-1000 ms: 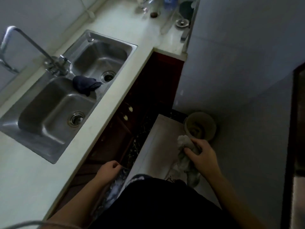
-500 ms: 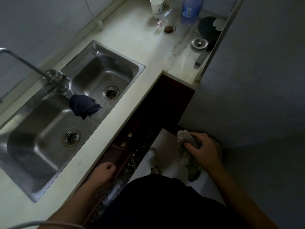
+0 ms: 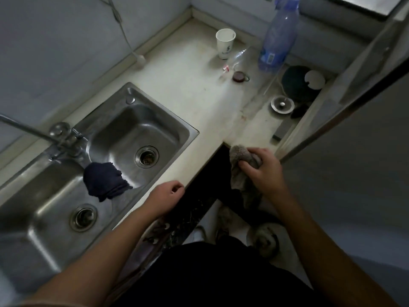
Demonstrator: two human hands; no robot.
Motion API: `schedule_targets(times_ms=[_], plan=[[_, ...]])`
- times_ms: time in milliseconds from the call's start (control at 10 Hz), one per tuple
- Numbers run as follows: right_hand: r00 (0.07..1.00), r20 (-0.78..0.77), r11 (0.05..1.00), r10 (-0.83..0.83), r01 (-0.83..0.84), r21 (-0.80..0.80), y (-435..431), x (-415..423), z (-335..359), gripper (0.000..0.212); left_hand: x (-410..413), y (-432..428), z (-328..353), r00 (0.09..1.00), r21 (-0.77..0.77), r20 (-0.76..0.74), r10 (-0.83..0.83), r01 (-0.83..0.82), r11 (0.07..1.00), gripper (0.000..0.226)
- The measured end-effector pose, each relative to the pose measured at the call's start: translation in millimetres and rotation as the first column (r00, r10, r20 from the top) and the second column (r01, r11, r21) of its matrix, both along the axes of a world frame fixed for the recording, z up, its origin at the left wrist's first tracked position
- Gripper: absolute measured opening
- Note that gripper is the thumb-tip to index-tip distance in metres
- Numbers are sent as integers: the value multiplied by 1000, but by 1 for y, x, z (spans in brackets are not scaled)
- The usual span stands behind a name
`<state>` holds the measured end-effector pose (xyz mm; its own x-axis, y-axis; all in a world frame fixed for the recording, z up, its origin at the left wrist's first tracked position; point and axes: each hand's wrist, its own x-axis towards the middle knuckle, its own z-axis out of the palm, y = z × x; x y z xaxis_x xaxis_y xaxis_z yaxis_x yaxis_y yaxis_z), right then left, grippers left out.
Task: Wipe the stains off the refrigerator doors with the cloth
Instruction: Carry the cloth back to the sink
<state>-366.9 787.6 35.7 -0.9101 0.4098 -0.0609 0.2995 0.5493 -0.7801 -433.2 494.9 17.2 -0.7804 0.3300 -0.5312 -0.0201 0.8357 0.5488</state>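
Note:
My right hand (image 3: 264, 171) grips a crumpled grey cloth (image 3: 240, 168), held in the air in front of the counter's corner; part of the cloth hangs down below the fist. The grey refrigerator side (image 3: 354, 173) fills the right of the view, just right of that hand; no stain shows on it in this dim light. My left hand (image 3: 166, 197) hovers at the counter's front edge with its fingers curled and nothing in them.
A double steel sink (image 3: 124, 138) with a tap (image 3: 55, 136) is set in the pale counter (image 3: 199, 96); a dark cloth (image 3: 104, 181) lies on the divider. A paper cup (image 3: 225, 43), blue bottle (image 3: 278, 36) and sink strainer (image 3: 282, 104) stand further back. A bucket (image 3: 266, 241) sits on the floor.
The camera has tilted upward, showing more of the counter's back. My right hand has risen with the grey cloth from near the floor bucket to counter height. My left hand rose to the counter edge.

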Motion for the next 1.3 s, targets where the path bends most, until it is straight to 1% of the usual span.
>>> schedule_targets(times_ms=[100, 200, 400, 500, 600, 700, 800, 900, 1000, 1100, 1200, 1300], plan=[[998, 38, 998, 46, -47, 33, 18, -56, -3, 41, -21, 12, 8, 998, 6, 1, 68, -68, 998, 18], [994, 43, 992, 102, -105, 69, 28, -116, -9, 42, -39, 19, 7, 992, 6, 10, 123, -123, 992, 18], [963, 84, 954, 258, -267, 133, 35, -220, -22, 43, -59, 24, -8, 973, -5, 57, 224, -224, 975, 16], [914, 196, 901, 355, -390, 188, 35, -236, -35, 45, -63, 26, -17, 972, -29, 77, 221, -219, 975, 16], [909, 239, 885, 341, -397, 246, 33, -222, -43, 44, -67, 25, -22, 970, -27, 86, 229, -227, 973, 13], [963, 154, 910, 220, -259, 323, 28, -194, -46, 39, -71, 20, -23, 967, -20, 109, 232, -231, 973, 13], [969, 176, 930, 173, -219, 294, 24, -174, -50, 43, -74, 16, -25, 966, -4, 121, 229, -230, 973, 13], [948, 248, 929, 198, -262, 262, 20, -170, -53, 52, -73, 12, -27, 969, 5, 113, 222, -224, 975, 13], [937, 299, 944, 182, -251, 213, 19, -175, -52, 57, -70, 8, -28, 967, 26, 118, 226, -230, 973, 13], [915, 347, 948, 204, -273, 162, 18, -170, -45, 62, -66, 4, -25, 973, 37, 111, 202, -207, 978, 13], [893, 395, 953, 215, -280, 114, 16, -159, -37, 59, -59, -6, -22, 978, 50, 105, 178, -184, 982, 13], [907, 397, 976, 139, -192, 98, 9, -131, -29, 38, -50, -16, -20, 980, 44, 91, 177, -182, 982, 13]])
